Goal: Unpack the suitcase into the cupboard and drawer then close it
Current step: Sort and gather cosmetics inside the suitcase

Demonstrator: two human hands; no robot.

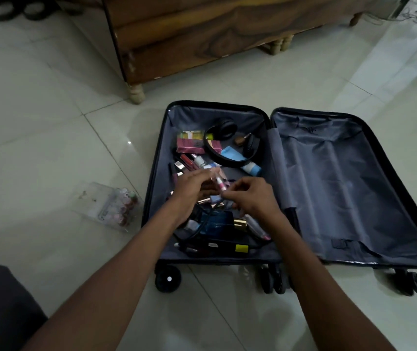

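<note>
Your suitcase (349,188) lies flat and open on the glossy pale floor tiles (50,122), a hard dark shell with rounded corners, lined in crinkled grey fabric, its black wheels toward you. The right half holds only the creased lining; the left half is crowded with small cosmetics. Both your hands hover over that left half: your left hand (192,187) curls its fingers around a slim clear tube with a pink band (219,184), and your right hand (250,196) pinches the tube's lower end. Beneath them sit a glassy blue perfume bottle with a gold cap (221,222), a flat black box with a yellow sticker (242,248) whose print is too small to read, and a dark cable. Farther back, black padded headphones (224,138) loop around a pale blue squeeze tube (243,160), beside a pink carton (189,145) with unreadable lettering. Left of the case, a clear plastic organiser (108,206) stands on the tiles, holding small round bottles. A varnished, wood-grained piece of furniture (202,34) on turned legs stands beyond.
</note>
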